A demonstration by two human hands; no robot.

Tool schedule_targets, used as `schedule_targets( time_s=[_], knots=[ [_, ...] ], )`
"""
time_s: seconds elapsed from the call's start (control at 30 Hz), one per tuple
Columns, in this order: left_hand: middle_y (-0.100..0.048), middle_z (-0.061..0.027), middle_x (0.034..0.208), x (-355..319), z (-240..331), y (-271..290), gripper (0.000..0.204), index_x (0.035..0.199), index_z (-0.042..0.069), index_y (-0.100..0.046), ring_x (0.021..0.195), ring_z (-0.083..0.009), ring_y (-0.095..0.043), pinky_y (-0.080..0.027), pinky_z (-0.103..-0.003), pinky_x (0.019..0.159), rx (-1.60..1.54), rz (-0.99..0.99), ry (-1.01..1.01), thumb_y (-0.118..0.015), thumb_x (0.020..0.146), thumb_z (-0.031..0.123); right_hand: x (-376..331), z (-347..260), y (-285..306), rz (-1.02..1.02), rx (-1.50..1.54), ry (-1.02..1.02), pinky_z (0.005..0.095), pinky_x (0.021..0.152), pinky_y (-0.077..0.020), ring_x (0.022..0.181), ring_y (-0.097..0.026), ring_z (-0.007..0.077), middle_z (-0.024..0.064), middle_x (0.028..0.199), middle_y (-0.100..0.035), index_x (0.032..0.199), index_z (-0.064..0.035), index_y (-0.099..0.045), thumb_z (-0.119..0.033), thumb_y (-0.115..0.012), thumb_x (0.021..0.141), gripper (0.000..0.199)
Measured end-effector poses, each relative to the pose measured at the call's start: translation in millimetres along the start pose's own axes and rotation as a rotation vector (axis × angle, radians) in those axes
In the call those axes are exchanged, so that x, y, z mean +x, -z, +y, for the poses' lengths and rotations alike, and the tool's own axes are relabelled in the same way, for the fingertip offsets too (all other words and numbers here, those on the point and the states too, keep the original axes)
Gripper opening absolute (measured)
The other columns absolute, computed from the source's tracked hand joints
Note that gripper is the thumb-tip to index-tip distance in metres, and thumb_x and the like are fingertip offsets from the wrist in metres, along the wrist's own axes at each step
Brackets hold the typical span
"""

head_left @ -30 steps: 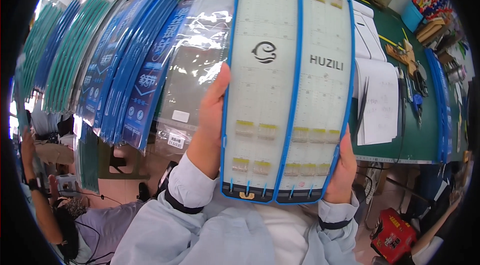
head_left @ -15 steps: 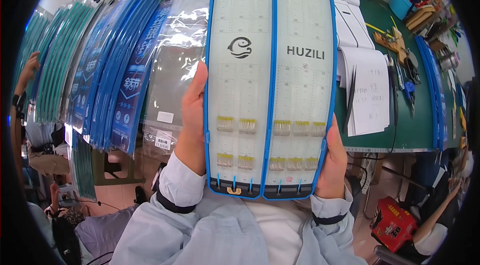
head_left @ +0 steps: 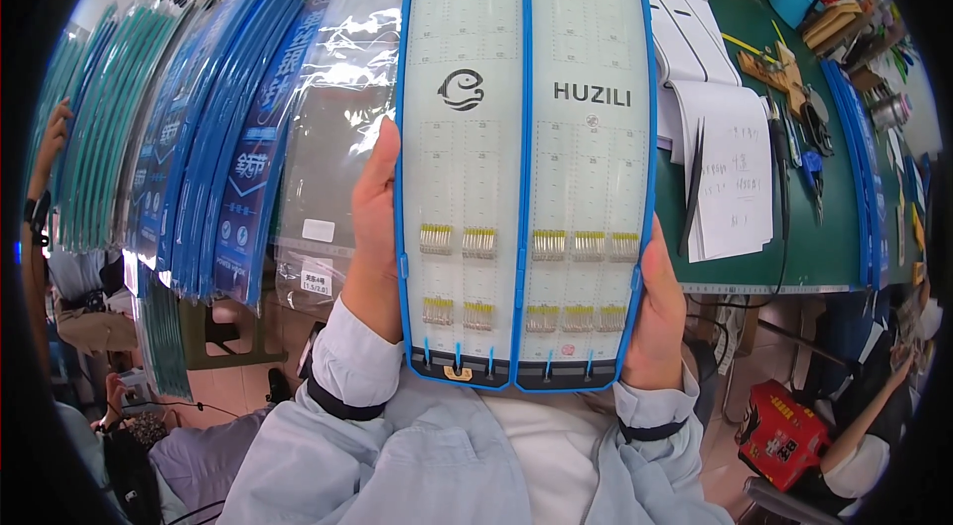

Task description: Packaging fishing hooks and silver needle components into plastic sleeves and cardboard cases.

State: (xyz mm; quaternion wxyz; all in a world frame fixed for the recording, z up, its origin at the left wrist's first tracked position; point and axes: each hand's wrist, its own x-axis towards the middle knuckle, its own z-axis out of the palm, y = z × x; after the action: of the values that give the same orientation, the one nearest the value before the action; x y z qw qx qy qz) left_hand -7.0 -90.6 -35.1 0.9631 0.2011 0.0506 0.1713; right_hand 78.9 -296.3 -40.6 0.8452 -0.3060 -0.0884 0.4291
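Observation:
I hold a long white panel with blue edges (head_left: 526, 128) upright in front of me, close to the camera. It has two halves split by a blue centre strip, with rows of small yellow pieces near its lower end and near its top. My left hand (head_left: 372, 227) grips its left edge, thumb on the front. On the opposite edge my right hand (head_left: 655, 312) holds it lower down. Both wrists wear light grey sleeves with dark cuffs.
A green work table (head_left: 824, 247) lies to the right with a stack of white paper sheets (head_left: 730, 168) and hand tools (head_left: 794, 118). Stacks of blue (head_left: 213, 158) and green (head_left: 99, 128) packaged panels lean at left. Another person's arm (head_left: 45, 168) shows far left; a red box (head_left: 784, 431) sits on the floor.
The panel has shifted slightly left in the view and stands straighter than one second ago. Both hands keep their grip on its edges.

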Motion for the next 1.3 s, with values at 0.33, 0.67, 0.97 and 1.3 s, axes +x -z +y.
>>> schedule_targets(
  time_s=[0.33,0.67,0.97,1.3],
  knots=[
    [-0.051,-0.0203,0.127,-0.5,-1.0,-5.3,0.055,0.132,-0.002,-0.040,0.112,-0.0284,-0.055,-0.049,-0.038,0.090,0.015,0.050,-0.002,-0.034,0.098,0.041,0.3,0.8,1.2,0.022,-0.018,0.016,0.0410,0.101,-0.0397,0.121,-0.047,0.0245,0.0110,0.138,-0.042,0.142,-0.0088,-0.026,-0.033,-0.038,0.098,0.052],
    [-0.052,-0.0196,0.126,1.7,-0.7,0.4,0.054,0.130,-0.002,-0.043,0.112,-0.0279,-0.055,-0.048,-0.038,0.091,-0.028,0.008,-0.012,-0.036,0.097,0.041,-1.0,0.1,0.3,0.052,0.019,-0.008,0.0389,0.098,-0.0431,0.119,-0.050,0.0224,0.0102,0.137,-0.043,0.142,-0.0103,-0.027,-0.031,-0.035,0.099,0.049],
    [-0.050,-0.0193,0.128,3.3,0.1,3.3,0.057,0.132,-0.001,-0.042,0.112,-0.0276,-0.055,-0.047,-0.038,0.092,-0.022,-0.049,0.018,-0.037,0.096,0.043,-2.3,0.6,-2.6,0.114,0.031,-0.011,0.0397,0.097,-0.0438,0.119,-0.050,0.0234,0.0107,0.137,-0.044,0.141,-0.0101,-0.029,-0.030,-0.034,0.099,0.046],
    [-0.048,-0.0185,0.131,-2.1,0.5,-9.8,0.059,0.135,0.001,-0.037,0.116,-0.0274,-0.052,-0.046,-0.038,0.094,-0.095,-0.111,0.108,-0.036,0.096,0.045,-1.4,2.7,4.4,0.135,0.039,-0.006,0.0410,0.098,-0.0436,0.119,-0.050,0.0251,0.0118,0.137,-0.044,0.139,-0.0096,-0.032,-0.031,-0.034,0.100,0.045]
  ],
)
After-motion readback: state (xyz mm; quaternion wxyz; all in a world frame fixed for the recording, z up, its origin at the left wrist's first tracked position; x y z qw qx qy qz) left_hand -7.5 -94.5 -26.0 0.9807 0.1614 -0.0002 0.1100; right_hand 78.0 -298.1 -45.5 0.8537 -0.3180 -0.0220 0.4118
